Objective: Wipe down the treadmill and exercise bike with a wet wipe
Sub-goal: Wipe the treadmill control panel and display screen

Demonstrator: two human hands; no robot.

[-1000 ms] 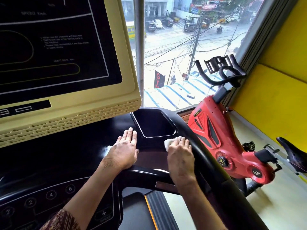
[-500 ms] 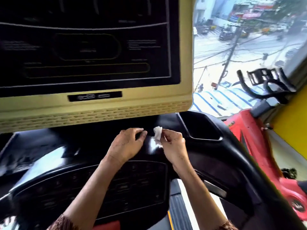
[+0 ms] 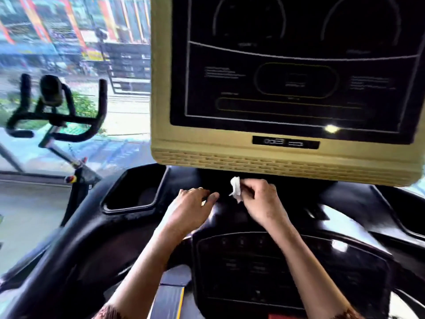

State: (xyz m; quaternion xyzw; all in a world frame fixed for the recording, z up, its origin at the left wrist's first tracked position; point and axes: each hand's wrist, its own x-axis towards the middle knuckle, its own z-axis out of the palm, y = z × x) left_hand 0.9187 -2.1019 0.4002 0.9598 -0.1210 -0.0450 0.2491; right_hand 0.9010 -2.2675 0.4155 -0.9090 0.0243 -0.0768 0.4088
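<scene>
Nearest the camera, the keypad [image 3: 264, 268] fills the lower middle of the treadmill [image 3: 69, 256], and both forearms reach over it towards the glossy black ledge at the console's far edge. The left hand [image 3: 193, 203] lies palm down on that ledge with its fingers stretched out and holding nothing, probably to steady the person while the other hand works. Just beside it, apart by a small gap, the right hand [image 3: 259, 201] pinches the wipe [image 3: 235, 188] in its fingertips. The wipe is bunched into a small white wad that stands up above the ledge, right under the lower rim of the screen [image 3: 294, 72]. It looks lifted clear of the surface, though blur makes that uncertain. Held bunched like this, it is likely being refolded or shifted to a fresh spot before more wiping. At the console's left edge a dark pocket [image 3: 135, 194] sits sunk into the plastic. Beyond the left rail, well apart, the bike [image 3: 57, 118] shows its black handlebars against the window [image 3: 76, 31]. No hand is near it, so I judge that half of the job not yet begun.
</scene>
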